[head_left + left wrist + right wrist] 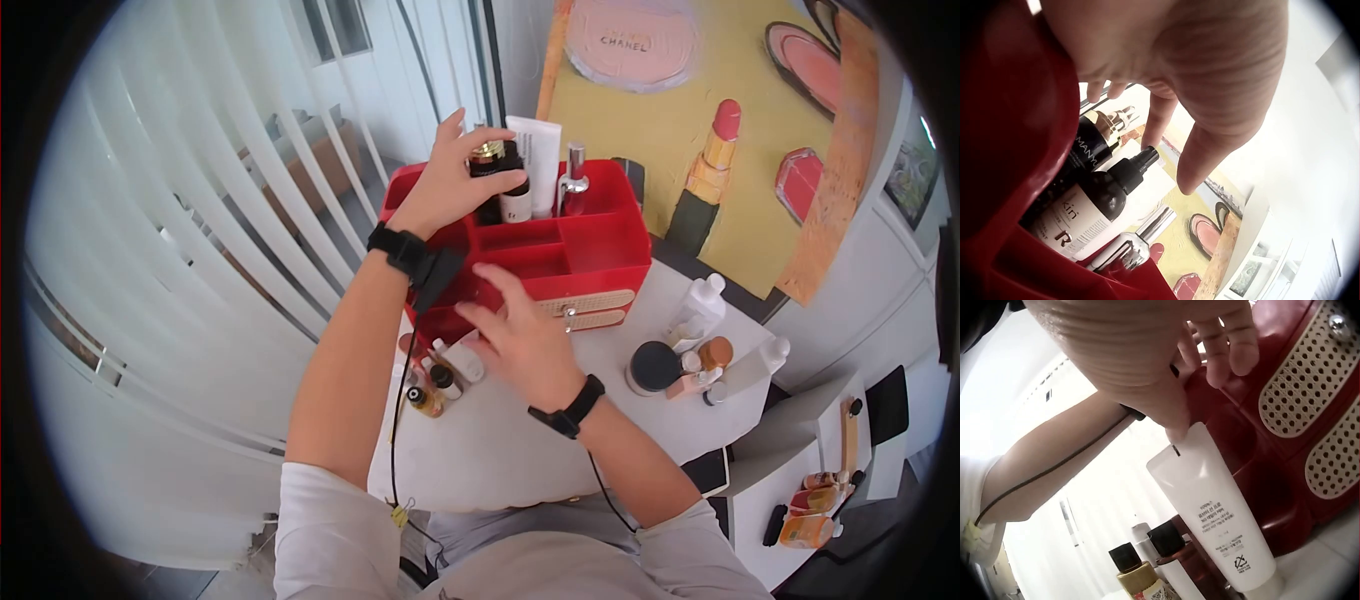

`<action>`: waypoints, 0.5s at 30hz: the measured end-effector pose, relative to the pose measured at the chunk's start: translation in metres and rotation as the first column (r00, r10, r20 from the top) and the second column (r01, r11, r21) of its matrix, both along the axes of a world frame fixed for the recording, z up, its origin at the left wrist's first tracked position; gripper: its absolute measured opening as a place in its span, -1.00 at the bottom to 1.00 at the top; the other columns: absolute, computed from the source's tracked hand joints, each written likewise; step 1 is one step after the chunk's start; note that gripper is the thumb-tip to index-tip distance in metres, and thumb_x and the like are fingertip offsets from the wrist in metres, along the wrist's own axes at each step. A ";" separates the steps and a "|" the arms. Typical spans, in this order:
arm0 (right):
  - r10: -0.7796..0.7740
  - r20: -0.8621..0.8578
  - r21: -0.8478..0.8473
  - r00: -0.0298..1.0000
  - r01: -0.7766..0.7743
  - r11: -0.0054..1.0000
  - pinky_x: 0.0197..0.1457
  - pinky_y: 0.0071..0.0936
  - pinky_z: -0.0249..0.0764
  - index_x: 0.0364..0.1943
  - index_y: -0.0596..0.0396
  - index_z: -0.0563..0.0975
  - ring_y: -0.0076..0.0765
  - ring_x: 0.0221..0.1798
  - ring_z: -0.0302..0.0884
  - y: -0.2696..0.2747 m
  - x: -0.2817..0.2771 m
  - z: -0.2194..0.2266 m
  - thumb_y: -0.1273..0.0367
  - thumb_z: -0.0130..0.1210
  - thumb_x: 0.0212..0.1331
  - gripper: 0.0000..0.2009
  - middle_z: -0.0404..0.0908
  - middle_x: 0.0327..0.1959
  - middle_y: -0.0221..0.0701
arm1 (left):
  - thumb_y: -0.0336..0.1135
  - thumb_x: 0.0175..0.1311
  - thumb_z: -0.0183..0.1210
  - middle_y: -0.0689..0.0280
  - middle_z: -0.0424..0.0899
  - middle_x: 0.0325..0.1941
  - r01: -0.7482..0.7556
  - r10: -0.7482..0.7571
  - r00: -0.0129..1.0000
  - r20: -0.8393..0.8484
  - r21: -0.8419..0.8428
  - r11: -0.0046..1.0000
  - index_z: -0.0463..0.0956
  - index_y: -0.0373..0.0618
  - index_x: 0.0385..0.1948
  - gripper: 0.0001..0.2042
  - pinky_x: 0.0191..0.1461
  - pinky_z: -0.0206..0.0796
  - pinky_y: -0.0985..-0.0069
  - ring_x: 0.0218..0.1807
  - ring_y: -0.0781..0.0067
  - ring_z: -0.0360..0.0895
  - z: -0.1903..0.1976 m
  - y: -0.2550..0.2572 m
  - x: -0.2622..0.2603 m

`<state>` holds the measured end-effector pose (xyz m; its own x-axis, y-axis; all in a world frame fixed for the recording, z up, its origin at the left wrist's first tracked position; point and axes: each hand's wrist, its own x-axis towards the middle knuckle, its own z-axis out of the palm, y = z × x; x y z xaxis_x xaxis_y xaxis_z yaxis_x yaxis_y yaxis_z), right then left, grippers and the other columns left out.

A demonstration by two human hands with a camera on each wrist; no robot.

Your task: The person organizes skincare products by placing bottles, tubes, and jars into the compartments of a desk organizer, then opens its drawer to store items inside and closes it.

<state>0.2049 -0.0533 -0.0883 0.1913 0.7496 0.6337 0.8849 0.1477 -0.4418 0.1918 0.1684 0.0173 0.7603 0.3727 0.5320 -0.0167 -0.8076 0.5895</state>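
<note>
My left hand (pixel 455 185) reaches over the back row of a red organizer box (pixel 612 255). Thumb and index finger are spread above a dark spray bottle (pixel 1094 203) with a white label, with a gap between them in the left wrist view. Beside that bottle stand a black bottle with a gold top (pixel 1088 145) and a silver-capped bottle (pixel 1132 247). My right hand (pixel 535 350) hovers at the box's front left, fingers extended. Its thumb tip overlaps the top of a white tube (pixel 1213 509), which stands on its cap, in the right wrist view.
Small bottles (pixel 425 400) stand by the tube on the white table (pixel 500 450). A dark-lidded jar (pixel 655 367) and several bottles crowd its right side. A white tube (pixel 541 165) stands in the box. Behind leans a makeup painting (pixel 640 150); vertical blinds (pixel 210 200) hang left.
</note>
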 end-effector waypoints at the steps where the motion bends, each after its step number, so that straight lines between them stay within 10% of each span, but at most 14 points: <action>1: 0.049 0.056 0.037 0.997 -0.051 0.998 0.09 -0.18 0.69 0.12 0.01 0.66 -0.02 0.10 0.71 -0.002 0.000 0.001 0.34 0.42 0.14 -0.58 0.39 0.45 -0.19 | -0.13 0.24 0.55 -0.07 -0.13 0.76 0.010 -0.010 1.000 0.015 0.000 1.000 0.64 0.14 0.31 -0.44 0.59 0.23 0.16 0.75 0.00 0.03 0.001 -0.001 -0.001; 9: 0.195 0.049 -0.228 0.979 -0.179 0.957 -0.08 -0.07 0.64 -0.08 0.03 0.58 0.04 -0.10 0.72 0.011 0.006 -0.023 0.37 0.32 0.25 -0.78 0.69 -0.09 -0.28 | -0.06 0.17 0.58 -0.27 -0.19 0.73 0.050 -0.049 0.999 0.020 -0.035 0.998 0.59 0.26 0.37 -0.34 0.63 0.19 0.01 0.75 -0.37 -0.12 0.001 -0.001 -0.001; 13: 0.099 -0.067 0.026 0.993 -0.097 0.995 -0.21 -0.09 0.60 -0.11 0.08 0.61 0.07 -0.22 0.74 -0.028 0.042 0.005 0.40 0.28 0.30 -0.85 0.73 -0.28 -0.18 | -0.09 0.28 0.51 -0.09 -0.20 0.78 -0.004 0.001 1.000 -0.016 -0.191 0.982 0.52 0.23 0.43 -0.36 0.61 0.23 0.10 0.77 -0.18 -0.10 0.010 -0.006 -0.001; 15: 0.024 -0.143 0.151 0.989 -0.002 0.989 -0.29 -0.20 0.58 -0.10 0.12 0.64 -0.07 -0.33 0.73 -0.055 0.063 0.047 0.44 0.27 0.33 -0.87 0.72 -0.33 -0.17 | -0.12 0.25 0.52 -0.14 -0.10 0.75 -0.096 0.092 0.994 0.065 0.071 0.993 0.52 0.22 0.42 -0.35 0.64 0.19 0.08 0.76 -0.27 -0.09 0.007 0.000 0.009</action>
